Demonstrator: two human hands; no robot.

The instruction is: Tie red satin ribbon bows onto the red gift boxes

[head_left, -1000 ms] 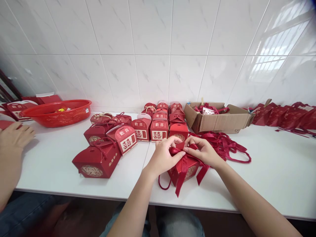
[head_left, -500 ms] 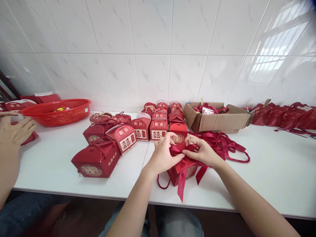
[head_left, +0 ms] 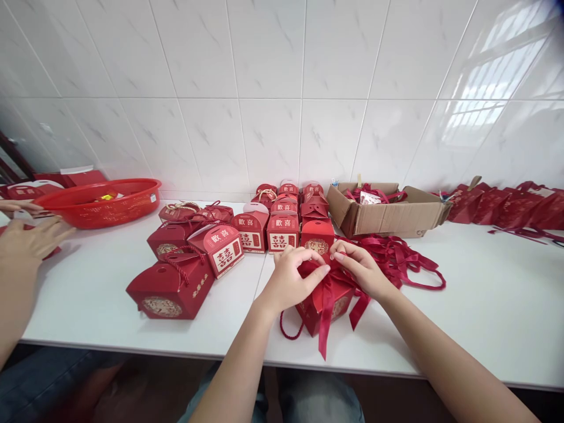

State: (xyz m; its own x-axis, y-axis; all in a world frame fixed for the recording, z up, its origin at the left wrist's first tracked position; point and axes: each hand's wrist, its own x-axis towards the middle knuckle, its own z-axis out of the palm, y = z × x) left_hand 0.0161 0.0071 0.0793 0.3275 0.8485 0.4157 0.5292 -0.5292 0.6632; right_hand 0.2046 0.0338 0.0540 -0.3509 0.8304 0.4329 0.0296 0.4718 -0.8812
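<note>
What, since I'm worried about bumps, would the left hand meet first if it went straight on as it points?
Just past the red ribbon it touches, probably the right hand; exact depth is unclear.

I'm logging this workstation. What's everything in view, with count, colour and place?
Box: 1, red, under hands
Ribbon: 1, crimson, on box
Cord loop: 1, dark red, left of box
Other boxes: many, overlapping, red, left and centre
Basin: 1, red, left
Yellow item: 1, inside basin
Carton: 1, brown, right of centre
Loose ribbons: several, crimson, before carton
Packages: several, red, far right
Tabletop: 1, seamed, white, beneath
Wall: 1, pale tiles, behind
Co-worker's hands: 2, bare, far left
Own jeans: 1 pair, blue, below
Left hand: 1, bare, on the ribbon
Right hand: 1, bare, on the ribbon
</note>
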